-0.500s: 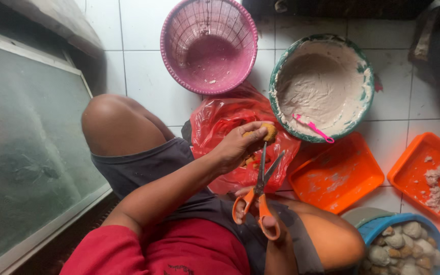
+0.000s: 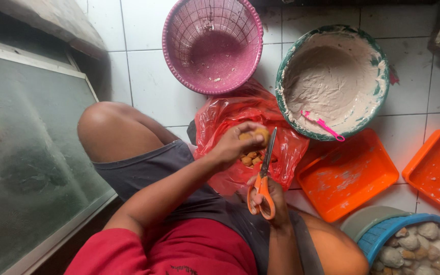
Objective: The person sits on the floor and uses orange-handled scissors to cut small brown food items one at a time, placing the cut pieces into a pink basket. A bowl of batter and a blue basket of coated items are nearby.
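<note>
- Left hand [image 2: 232, 145], centre of frame: fingers curled round a small golden-brown fried puff [image 2: 257, 134], gripped at the fingertips, held over the open mouth of a crumpled red plastic bag [image 2: 230, 114].
- Right hand [image 2: 276, 196], lower centre: fingers through the loops of orange-handled steel scissors [image 2: 264, 175], grip closed on the handles.
- Scissors' long axis runs near vertical in the frame, slightly tilted to the right; handles at the bottom, tip pointing toward the top of the frame. Blades together or nearly so; tip lies just beside the puff, at its right edge. Contact: cannot tell.
- More small brown pieces [image 2: 250, 158] lie inside the bag, below the held puff.
- Upper centre: pink perforated plastic basket [image 2: 179, 46], a few crumbs in it.
- Upper right: round green-rimmed bowl [image 2: 281, 81] coated with pale grey paste, a pink plastic utensil [image 2: 323, 125] resting at its lower edge.
- Right of centre: orange square plastic tray [image 2: 347, 178], smeared with pale residue; a second orange tray [image 2: 429, 163] at the right edge holds pale crumbled bits.
- Lower right corner: blue basket [image 2: 378, 239] filled with pale and brown lumps.
- Left side: glass-topped panel [image 2: 26, 153] with a light frame.
</note>
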